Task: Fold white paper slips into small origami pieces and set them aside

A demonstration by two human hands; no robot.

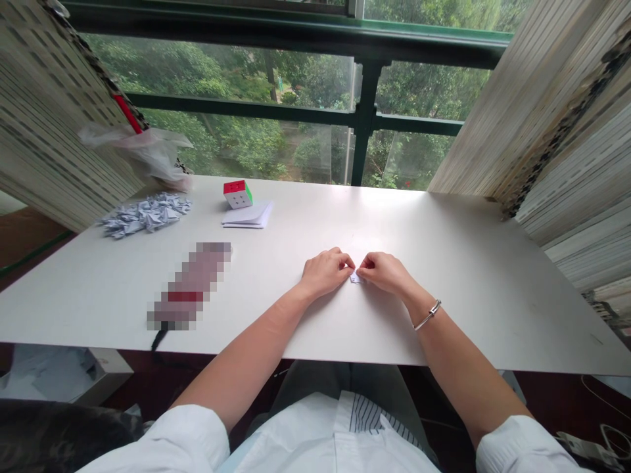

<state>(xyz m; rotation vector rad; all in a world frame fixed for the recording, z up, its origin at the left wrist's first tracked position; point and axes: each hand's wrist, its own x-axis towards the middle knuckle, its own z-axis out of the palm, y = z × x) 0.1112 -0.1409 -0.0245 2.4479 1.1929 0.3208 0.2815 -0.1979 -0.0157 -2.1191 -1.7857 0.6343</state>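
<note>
A: Hands status?
B: Left hand (327,269) is pinching, thumb and fingertips narrow, at the left side of a small white paper (355,279). Right hand (385,272) is pinching the same way at its right side.

A: Where's that paper sitting?
B: It's showing between the fingertips, slightly right of the middle of the desk (473,263), nearer the near edge than the far one. Fingers are covering part of it, so I can't tell how it's folded.

A: Anything on the wrists?
B: Silver bracelet (428,315) is circling the right one.

A: Rest of the desk?
B: Far left, a heap of folded paper pieces (148,213) is lying loose. Right of it, folded sheets (249,217) are lying flat, with a cube (238,195) sitting at their far side, red face up, white face toward us. Nearer, left of the left hand, a long pinkish item (190,282) is lying at a slant. It's pixelated, can't tell what it is. A black strap (160,338) is sticking out of its near end.

A: Beyond?
B: Window (320,79) is running along the far side, trees showing outside.
</note>
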